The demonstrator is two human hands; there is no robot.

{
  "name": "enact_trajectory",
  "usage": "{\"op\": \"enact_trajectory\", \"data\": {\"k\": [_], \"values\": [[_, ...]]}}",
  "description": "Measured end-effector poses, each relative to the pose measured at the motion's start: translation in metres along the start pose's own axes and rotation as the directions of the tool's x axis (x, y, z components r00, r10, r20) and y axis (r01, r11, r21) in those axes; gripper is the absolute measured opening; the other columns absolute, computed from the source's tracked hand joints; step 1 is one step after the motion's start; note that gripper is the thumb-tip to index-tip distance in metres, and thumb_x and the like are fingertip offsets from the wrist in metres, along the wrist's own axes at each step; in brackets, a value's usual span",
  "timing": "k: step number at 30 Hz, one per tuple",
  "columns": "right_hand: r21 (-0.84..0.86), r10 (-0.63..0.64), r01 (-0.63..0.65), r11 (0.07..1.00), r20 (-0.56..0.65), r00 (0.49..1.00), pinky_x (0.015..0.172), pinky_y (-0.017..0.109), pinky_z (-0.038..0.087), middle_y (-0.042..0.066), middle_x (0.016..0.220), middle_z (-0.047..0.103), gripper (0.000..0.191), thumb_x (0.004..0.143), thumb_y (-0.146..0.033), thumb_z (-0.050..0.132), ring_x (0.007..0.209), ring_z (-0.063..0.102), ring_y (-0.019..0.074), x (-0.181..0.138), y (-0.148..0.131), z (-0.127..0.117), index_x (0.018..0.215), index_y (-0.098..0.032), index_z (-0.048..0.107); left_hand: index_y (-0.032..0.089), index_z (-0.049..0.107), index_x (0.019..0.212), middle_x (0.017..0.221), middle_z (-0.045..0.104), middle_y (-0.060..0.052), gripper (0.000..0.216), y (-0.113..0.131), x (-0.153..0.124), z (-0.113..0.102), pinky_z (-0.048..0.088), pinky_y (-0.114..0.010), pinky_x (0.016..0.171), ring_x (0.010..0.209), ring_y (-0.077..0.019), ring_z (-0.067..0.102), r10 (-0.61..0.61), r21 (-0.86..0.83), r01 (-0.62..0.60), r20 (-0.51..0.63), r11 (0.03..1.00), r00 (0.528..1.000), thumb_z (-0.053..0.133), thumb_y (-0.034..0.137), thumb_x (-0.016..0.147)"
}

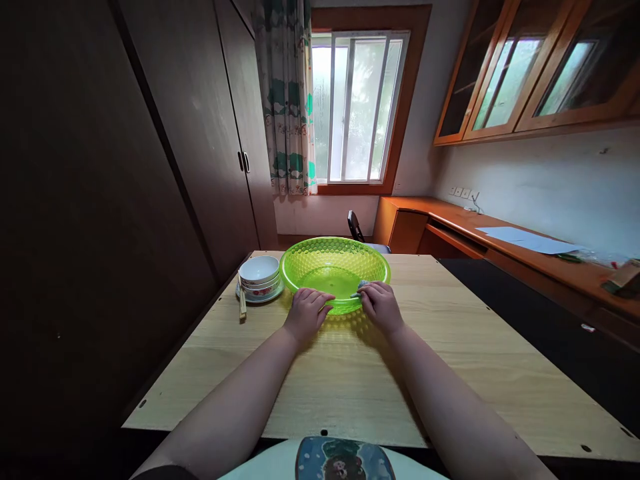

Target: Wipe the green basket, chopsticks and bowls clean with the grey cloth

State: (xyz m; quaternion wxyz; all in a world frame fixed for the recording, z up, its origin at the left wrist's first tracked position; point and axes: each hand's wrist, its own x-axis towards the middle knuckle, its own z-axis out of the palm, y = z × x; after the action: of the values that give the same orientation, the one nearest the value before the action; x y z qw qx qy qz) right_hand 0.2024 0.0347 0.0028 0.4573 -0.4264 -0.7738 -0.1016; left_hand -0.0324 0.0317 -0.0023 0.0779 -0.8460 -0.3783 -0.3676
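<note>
A translucent green plastic basin (300, 257) with a dimpled wall stands upright on the wooden table. My left hand (307, 310) grips its near rim, thumb below and fingers over the edge. At the near right of the rim, my right hand (383, 303) is closed on a small greyish cloth (362, 285), pressing it against the basin. Most of the cloth is hidden by the fingers. To the left of the basin, several white bowls (260, 270) are stacked on a plate (273, 295). Chopsticks (243, 307) lean against the plate and bowls.
The light wooden table (340, 380) reaches toward me. A dark wardrobe (190, 133) rises along the left. On the right, an orange-brown desk (450, 217) carries white papers (530, 239) under wall cabinets (510, 73). A chair (356, 227) stands behind the table, near the window.
</note>
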Motion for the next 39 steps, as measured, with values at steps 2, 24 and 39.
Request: {"op": "enact_trajectory", "data": {"k": [2, 24, 39], "values": [[-0.011, 0.065, -0.066, 0.998, -0.056, 0.996, 0.086, 0.037, 0.044, 0.003, 0.083, 0.071, 0.023, 0.090, -0.024, 0.046, 0.089, 0.061, 0.0213, 0.001, 0.015, -0.004, 0.080, -0.023, 0.067, 0.026, 0.066, 0.108, 0.099, 0.071, -0.004, 0.023, -0.001, 0.000, -0.001, 0.041, -0.039, 0.089, 0.096, -0.0206, 0.060, -0.001, -0.011, 0.001, 0.002, 1.000, 1.000, 0.050, 0.032, 0.093], [0.053, 0.259, -0.253, 0.966, -0.187, 0.948, 0.091, 0.042, 0.044, 0.006, 0.089, 0.071, 0.023, 0.087, -0.025, 0.046, 0.097, 0.062, 0.0238, 0.001, 0.039, -0.002, 0.081, -0.021, 0.068, 0.026, 0.067, 0.103, 0.097, 0.072, -0.003, 0.020, -0.003, 0.000, -0.004, 0.038, -0.041, 0.094, 0.095, -0.0205, 0.061, -0.020, -0.076, 0.019, -0.007, 0.997, 1.000, 0.052, 0.032, 0.091], [0.335, 0.605, -0.518, 0.787, -0.256, 0.754, 0.103, 0.044, 0.036, 0.013, 0.122, 0.059, 0.032, 0.080, -0.035, 0.048, 0.118, 0.050, 0.0267, -0.003, 0.052, 0.005, 0.093, -0.017, 0.070, 0.020, 0.062, 0.093, 0.093, 0.068, -0.006, 0.030, 0.001, 0.002, -0.011, 0.028, -0.047, 0.106, 0.097, -0.0253, 0.059, -0.101, -0.041, 0.102, 0.035, 0.994, 0.994, 0.067, 0.046, 0.077]]}}
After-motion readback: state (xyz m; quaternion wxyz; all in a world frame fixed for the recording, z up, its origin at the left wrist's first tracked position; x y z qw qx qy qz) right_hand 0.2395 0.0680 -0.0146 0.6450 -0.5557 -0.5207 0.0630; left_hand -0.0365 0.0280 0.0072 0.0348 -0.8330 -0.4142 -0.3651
